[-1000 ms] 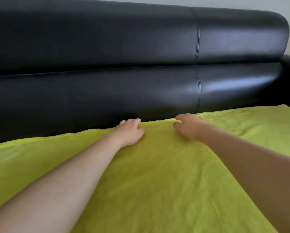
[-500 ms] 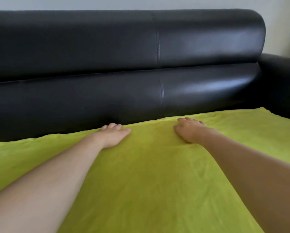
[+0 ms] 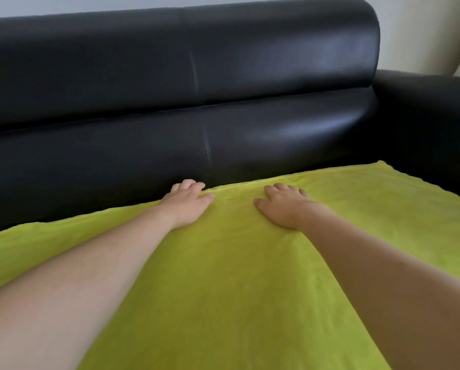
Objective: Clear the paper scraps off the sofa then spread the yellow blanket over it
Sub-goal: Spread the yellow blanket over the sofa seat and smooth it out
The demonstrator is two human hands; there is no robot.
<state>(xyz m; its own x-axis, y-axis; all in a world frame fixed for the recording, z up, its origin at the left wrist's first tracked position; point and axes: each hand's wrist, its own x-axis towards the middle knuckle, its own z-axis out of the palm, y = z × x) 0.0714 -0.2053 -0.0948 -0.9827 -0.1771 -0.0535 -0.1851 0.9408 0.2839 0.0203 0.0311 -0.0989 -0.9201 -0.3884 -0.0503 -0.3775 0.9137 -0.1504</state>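
While both hands press flat, yellow blanket [image 3: 236, 276] lies under spread fingers [image 3: 282, 188], left fingertips seemingly past its edge.

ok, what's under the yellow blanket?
The yellow fleece blanket covers the black leather sofa seat, which is hidden. Left hand and right hand rest flat on top. Any scraps underneath can't be seen.

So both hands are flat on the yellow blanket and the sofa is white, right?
Not quite. The sofa is black, not white, as the head view shows. The rest holds: the left hand and right hand lie flat on the yellow blanket.
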